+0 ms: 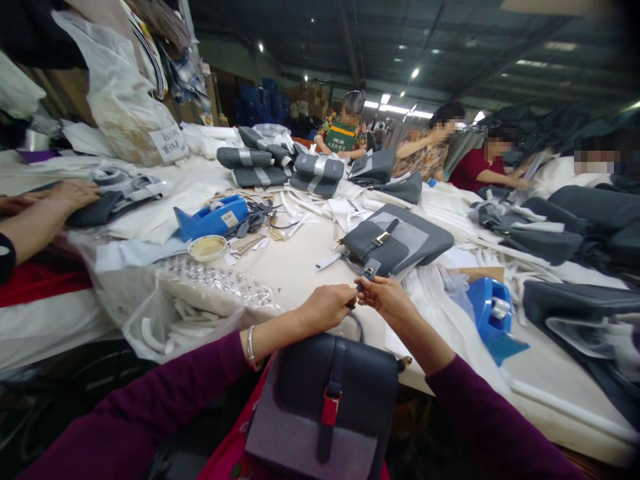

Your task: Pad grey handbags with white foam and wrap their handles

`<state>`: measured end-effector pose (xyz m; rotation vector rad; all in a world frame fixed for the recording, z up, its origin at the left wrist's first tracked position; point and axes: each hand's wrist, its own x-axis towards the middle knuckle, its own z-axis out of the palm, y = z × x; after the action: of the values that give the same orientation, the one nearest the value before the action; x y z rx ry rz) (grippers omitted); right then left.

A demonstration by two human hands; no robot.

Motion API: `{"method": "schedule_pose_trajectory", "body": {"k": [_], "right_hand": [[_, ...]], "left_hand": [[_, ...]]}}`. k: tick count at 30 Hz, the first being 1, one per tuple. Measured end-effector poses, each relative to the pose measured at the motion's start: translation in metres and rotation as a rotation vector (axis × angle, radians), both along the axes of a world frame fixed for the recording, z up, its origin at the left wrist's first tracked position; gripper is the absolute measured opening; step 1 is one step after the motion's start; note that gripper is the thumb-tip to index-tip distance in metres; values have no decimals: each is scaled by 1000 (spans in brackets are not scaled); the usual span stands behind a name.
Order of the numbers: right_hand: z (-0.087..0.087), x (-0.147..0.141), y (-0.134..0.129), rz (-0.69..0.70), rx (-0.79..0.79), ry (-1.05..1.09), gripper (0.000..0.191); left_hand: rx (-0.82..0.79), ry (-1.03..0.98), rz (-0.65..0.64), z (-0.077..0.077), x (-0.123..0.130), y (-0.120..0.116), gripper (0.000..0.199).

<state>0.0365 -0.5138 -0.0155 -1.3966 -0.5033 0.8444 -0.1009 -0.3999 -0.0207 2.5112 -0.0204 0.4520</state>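
A dark handbag [300,380] with a front flap and a buckle strap rests on my lap, at the table's edge. Above it my left hand [327,307] is closed in a pinch on a thin dark strap [358,325] that curves up from behind the bag. Close beside it, my right hand [387,299] pinches a short grey strap end with a metal clasp [369,272]. Whether both pieces belong to one strap is hidden by my fingers. Just beyond my hands a grey handbag [383,241] with a gold-coloured buckle lies on the table.
Blue tape dispensers stand at the left [213,217] and right [493,313]. A round dish [207,248] sits near the left one. Wrapped grey bags [317,170] are piled at the back. Another person's hand [75,197] is at the left; several people work across the table.
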Motion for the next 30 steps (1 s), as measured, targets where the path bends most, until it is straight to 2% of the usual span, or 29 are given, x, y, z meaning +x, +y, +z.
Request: {"method": "schedule_pose_trajectory", "body": {"k": [2,4,9,15,19,26,30], "right_hand": [[0,-2,1,16,-4,-5,31],[-1,-5,1,41,-19,-25,32],[-2,-15,1,95,-149,-160,36],[-3,-22,6,107,-383,-527,27],[2,-29,11,105,-469,-799,24],[15,-43,8,160,-407,-1046,13],[12,-41,1,202,-394,-890,9]], "left_hand": [[63,-22,18,1,0,-1,12],[41,-35,47,2,2,0,12],[-187,14,137,3,8,9,10],[-299,70,208,-2,17,19,6],[-377,142,239,-7,23,21,5],[-509,186,276,-14,26,26,3],[-595,224,289,-17,24,27,9]]}}
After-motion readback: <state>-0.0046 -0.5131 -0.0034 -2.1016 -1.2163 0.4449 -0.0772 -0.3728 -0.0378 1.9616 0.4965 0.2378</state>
